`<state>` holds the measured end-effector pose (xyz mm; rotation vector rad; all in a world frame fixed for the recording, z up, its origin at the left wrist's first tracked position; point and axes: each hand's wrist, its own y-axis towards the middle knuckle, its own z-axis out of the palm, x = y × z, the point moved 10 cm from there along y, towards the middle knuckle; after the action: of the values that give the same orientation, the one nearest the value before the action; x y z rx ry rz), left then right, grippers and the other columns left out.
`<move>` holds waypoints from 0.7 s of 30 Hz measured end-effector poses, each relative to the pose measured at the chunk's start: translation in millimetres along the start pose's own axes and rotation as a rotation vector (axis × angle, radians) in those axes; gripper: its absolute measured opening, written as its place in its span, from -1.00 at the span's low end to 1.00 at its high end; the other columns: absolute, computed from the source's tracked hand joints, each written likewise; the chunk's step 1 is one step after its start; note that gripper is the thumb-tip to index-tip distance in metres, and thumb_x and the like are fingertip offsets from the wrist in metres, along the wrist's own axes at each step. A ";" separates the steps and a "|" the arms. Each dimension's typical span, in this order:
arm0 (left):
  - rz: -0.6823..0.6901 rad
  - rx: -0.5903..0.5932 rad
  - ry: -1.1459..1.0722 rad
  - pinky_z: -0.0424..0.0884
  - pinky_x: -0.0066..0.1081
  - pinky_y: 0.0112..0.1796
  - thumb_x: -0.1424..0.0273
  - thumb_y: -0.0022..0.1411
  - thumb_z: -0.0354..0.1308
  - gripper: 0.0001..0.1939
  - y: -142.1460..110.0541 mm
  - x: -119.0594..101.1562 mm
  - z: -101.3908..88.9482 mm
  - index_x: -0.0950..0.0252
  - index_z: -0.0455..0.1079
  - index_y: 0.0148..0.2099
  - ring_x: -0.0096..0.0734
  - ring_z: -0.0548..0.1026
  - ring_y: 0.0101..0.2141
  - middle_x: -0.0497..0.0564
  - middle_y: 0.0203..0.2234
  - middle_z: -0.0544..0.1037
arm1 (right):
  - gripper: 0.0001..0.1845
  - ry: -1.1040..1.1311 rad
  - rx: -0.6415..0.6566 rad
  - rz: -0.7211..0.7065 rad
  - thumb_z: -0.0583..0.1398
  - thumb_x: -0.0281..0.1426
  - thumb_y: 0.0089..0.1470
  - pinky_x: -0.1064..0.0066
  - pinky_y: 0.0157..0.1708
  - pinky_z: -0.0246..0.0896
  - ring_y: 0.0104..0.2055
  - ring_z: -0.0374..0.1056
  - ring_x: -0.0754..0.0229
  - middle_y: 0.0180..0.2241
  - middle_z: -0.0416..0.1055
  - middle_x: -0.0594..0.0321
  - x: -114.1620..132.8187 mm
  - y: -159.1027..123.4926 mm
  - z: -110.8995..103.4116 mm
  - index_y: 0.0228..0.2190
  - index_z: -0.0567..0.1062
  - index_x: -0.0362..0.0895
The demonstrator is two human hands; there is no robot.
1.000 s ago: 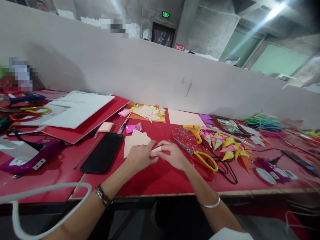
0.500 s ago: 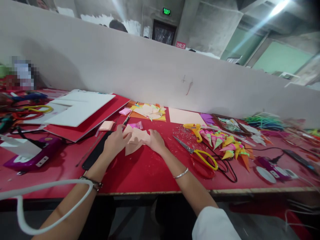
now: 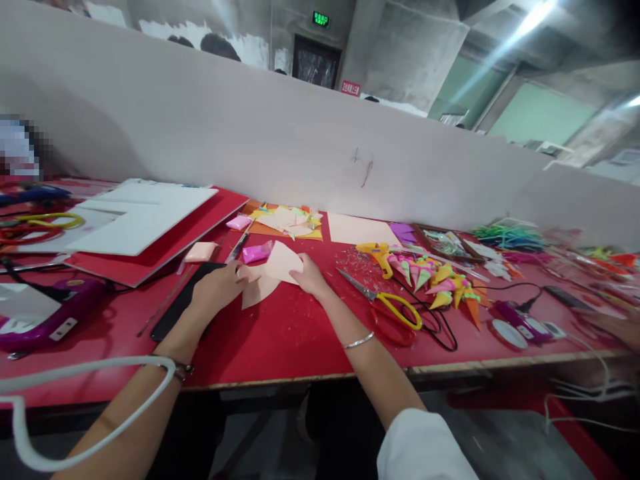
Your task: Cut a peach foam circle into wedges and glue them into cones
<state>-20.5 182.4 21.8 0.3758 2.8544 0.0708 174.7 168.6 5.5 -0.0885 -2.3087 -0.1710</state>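
Left hand (image 3: pixel 217 291), palm down above a black phone (image 3: pixel 184 288), forearm slanting in from lower left; fingers bent, nearly closed, pinching the left edge of peach paper (image 3: pixel 281 262); said paper, between both hands, over the red surface (image 3: pixel 295 333); right hand (image 3: pixel 310 275), reaching inward, fingers closed on its right edge.
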 end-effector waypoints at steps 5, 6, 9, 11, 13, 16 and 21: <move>0.212 -0.253 0.131 0.29 -0.19 -0.25 0.19 0.08 -0.03 -0.49 -10.6 -30.3 -22.5 0.41 0.18 0.02 0.03 0.33 -0.11 0.30 -0.20 0.37 | -0.42 0.255 0.022 -0.029 0.11 -0.44 -0.03 0.45 -0.30 0.22 -0.29 0.32 0.30 -0.26 0.37 0.22 6.5 -27.7 -37.4 0.03 0.04 -0.12; 0.275 -0.307 0.106 0.27 -0.16 -0.20 0.16 0.07 -0.02 -0.44 -16.5 -41.5 -29.2 0.40 0.12 0.06 0.04 0.26 -0.05 0.30 -0.14 0.32 | -0.43 0.332 0.037 -0.032 0.12 -0.43 -0.04 0.45 -0.34 0.22 -0.34 0.32 0.30 -0.31 0.37 0.24 9.7 -34.7 -44.6 0.02 0.05 -0.11; 0.598 -0.356 -0.029 0.17 -0.16 -0.06 0.18 0.08 0.01 -0.37 -44.1 -91.3 -40.1 0.29 -0.03 0.16 -0.06 0.16 0.02 0.24 -0.02 0.21 | -0.46 0.364 0.072 -0.104 0.12 -0.43 -0.04 0.48 -0.45 0.19 -0.48 0.27 0.34 -0.43 0.33 0.32 30.0 -55.8 -62.5 0.01 0.11 -0.08; 0.753 -0.265 -0.088 0.18 -0.17 -0.06 0.17 0.05 0.05 -0.31 -61.0 -120.8 -34.7 0.23 -0.09 0.18 -0.09 0.15 0.03 0.19 -0.01 0.20 | -0.47 0.323 0.065 -0.146 0.10 -0.43 -0.03 0.47 -0.43 0.19 -0.47 0.27 0.33 -0.41 0.33 0.31 44.5 -68.1 -70.6 0.01 0.12 -0.07; 0.767 -0.221 -0.109 0.20 -0.15 -0.10 0.18 0.04 0.06 -0.28 -69.6 -136.5 -30.1 0.24 -0.12 0.20 -0.05 0.16 0.02 0.21 -0.01 0.20 | -0.48 0.276 0.041 -0.176 0.09 -0.44 -0.02 0.43 -0.35 0.22 -0.38 0.30 0.30 -0.34 0.35 0.26 57.6 -78.2 -76.0 0.01 0.12 -0.05; 0.657 -0.202 -0.223 0.28 -0.23 -0.22 0.35 0.12 -0.03 -0.45 -69.5 -137.9 -27.3 0.31 -0.05 0.15 -0.18 0.33 -0.16 0.19 -0.14 0.31 | -0.47 0.221 0.027 -0.241 0.07 -0.42 0.01 0.40 -0.26 0.23 -0.27 0.32 0.26 -0.24 0.35 0.22 76.9 -91.8 -79.2 0.04 0.08 -0.03; 0.351 -0.117 -0.738 0.32 -0.41 -0.43 0.39 0.16 -0.11 -0.69 -59.6 -113.6 -19.8 0.35 0.15 -0.03 -0.43 0.38 -0.49 -0.04 -0.49 0.39 | -0.27 0.160 -0.064 -0.344 0.14 -0.32 -0.02 0.36 -0.18 0.24 -0.22 0.29 0.24 -0.17 0.28 0.18 94.5 -119.3 -86.0 0.11 -0.11 -0.04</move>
<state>65.4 95.0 64.5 0.7026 2.0295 0.1325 159.2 38.6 121.4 0.2826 -2.1431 -0.4118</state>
